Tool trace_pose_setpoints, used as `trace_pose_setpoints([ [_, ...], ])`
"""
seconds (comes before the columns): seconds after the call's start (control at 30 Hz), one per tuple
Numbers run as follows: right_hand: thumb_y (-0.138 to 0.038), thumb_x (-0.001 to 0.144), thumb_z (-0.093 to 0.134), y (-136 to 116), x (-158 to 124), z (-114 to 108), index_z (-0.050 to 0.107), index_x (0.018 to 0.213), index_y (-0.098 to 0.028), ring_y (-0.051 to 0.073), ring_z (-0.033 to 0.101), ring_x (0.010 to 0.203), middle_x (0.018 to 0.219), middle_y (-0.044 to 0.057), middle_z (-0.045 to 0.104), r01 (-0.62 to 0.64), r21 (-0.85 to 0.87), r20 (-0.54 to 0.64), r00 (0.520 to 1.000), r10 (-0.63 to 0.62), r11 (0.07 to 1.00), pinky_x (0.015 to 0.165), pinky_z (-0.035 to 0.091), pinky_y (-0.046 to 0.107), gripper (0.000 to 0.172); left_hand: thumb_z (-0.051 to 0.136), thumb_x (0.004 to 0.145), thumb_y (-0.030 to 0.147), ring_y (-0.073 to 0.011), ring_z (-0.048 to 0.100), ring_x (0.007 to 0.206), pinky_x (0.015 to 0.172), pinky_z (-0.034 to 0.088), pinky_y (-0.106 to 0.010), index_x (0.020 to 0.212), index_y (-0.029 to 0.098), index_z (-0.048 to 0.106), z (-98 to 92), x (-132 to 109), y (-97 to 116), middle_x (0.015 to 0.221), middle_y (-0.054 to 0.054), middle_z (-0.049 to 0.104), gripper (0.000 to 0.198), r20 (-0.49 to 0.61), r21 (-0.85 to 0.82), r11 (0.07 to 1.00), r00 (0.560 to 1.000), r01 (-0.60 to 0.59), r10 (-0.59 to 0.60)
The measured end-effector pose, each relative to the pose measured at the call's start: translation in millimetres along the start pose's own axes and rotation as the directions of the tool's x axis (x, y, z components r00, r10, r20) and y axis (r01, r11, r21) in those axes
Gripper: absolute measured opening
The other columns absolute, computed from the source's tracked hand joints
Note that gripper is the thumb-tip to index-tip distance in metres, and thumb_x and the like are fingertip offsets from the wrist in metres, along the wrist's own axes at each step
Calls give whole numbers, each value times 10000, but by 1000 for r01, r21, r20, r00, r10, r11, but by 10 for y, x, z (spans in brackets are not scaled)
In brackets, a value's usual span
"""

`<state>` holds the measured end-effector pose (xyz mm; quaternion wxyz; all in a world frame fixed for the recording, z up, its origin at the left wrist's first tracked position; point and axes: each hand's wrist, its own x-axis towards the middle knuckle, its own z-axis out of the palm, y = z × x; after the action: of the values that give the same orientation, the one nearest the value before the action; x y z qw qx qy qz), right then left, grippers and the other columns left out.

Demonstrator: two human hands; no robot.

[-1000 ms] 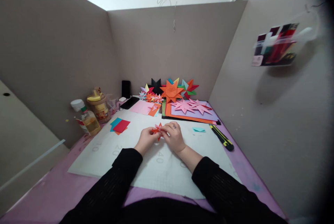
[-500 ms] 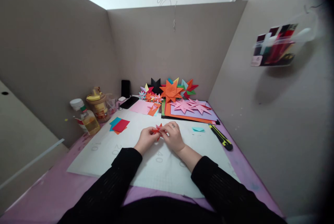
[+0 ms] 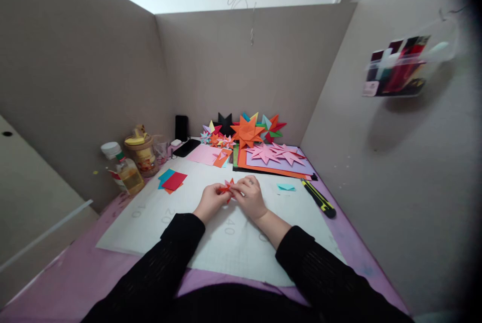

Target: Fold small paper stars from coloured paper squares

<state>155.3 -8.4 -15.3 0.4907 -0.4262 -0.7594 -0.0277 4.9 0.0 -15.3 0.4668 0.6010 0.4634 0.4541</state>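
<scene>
A small red-orange folded paper star is pinched between both hands just above the white cutting mat. My left hand grips its left side with closed fingers. My right hand holds its right side, fingers curled over it. Black sleeves cover both forearms. Part of the star is hidden by the fingers.
Red, blue and orange paper squares lie to the left on the mat, a light blue folded piece to the right, beside a yellow-black utility knife. Finished paper stars and coloured sheets fill the back. A bottle and jar stand at left.
The hands and the small star have stayed almost in place; only the fingers have shifted slightly on the paper.
</scene>
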Motion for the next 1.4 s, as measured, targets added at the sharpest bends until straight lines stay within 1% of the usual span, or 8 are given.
trace_pose_setpoints([
  [0.27, -204, 809, 550, -9, -18, -17, 674, 797, -234, 200, 456, 816, 741, 37, 607, 69, -24, 2, 998, -69, 997, 790, 360, 379, 128, 643, 627, 256, -103, 537, 490, 478, 389, -193, 691, 117, 619, -8, 1, -32, 549, 5, 611, 155, -5, 0, 1000, 1000, -18, 18],
  [0.5, -173, 800, 542, -17, -28, -38, 677, 814, -247, 205, 444, 827, 762, 31, 626, 162, -105, 13, 987, -161, 981, 776, 346, 380, 155, 684, 613, 297, -101, 533, 465, 460, 390, -194, 691, 116, 616, -2, -3, -2, 535, 2, 611, 209, 31, -99, 992, 997, 74, -71],
  [0.6, -179, 799, 545, -15, -23, -40, 680, 822, -250, 203, 446, 822, 758, 32, 625, 164, -99, 11, 986, -164, 981, 778, 345, 382, 155, 691, 611, 313, -95, 516, 446, 448, 382, -194, 692, 113, 614, -4, -3, -3, 518, 7, 594, 229, 57, -124, 988, 994, 95, -89],
  [0.67, -181, 802, 542, -8, -22, -32, 680, 802, -245, 202, 448, 820, 755, 32, 626, 143, -81, 8, 990, -142, 986, 785, 346, 382, 152, 683, 622, 313, -96, 520, 459, 458, 388, -194, 705, 108, 618, -9, -3, -10, 533, 0, 601, 231, 59, -115, 990, 996, 76, -69],
  [0.97, -201, 801, 567, -25, -6, -4, 658, 759, -210, 197, 465, 809, 740, 35, 615, 31, 31, 0, 1000, -31, 999, 782, 357, 371, 102, 629, 652, 294, -107, 526, 524, 502, 389, -196, 679, 118, 624, -29, -2, -18, 581, -5, 614, 177, -16, 130, 988, 996, -87, 90],
  [1.13, -183, 808, 541, -47, 21, -34, 629, 747, -192, 199, 453, 829, 763, 43, 581, -16, -11, 53, 998, 17, 1000, 788, 345, 362, 108, 597, 687, 332, -104, 501, 525, 514, 379, -201, 663, 133, 619, -28, -26, -3, 563, 5, 595, 202, 0, 262, 955, 989, -140, 145],
  [1.3, -152, 807, 505, -70, 36, -51, 597, 735, -191, 205, 435, 864, 810, 50, 557, -19, -56, 130, 991, 27, 998, 799, 329, 362, 123, 590, 684, 291, -105, 503, 545, 540, 382, -200, 647, 139, 624, -17, -40, -20, 568, 9, 591, 160, 8, 320, 929, 981, -187, 195],
  [1.4, -158, 807, 506, -85, 46, -48, 591, 733, -194, 205, 431, 876, 841, 50, 544, -45, -53, 142, 988, 52, 998, 798, 333, 358, 118, 578, 690, 276, -114, 523, 570, 562, 393, -204, 678, 143, 639, -20, -36, -31, 593, 3, 610, 147, 8, 330, 922, 977, -203, 212],
])
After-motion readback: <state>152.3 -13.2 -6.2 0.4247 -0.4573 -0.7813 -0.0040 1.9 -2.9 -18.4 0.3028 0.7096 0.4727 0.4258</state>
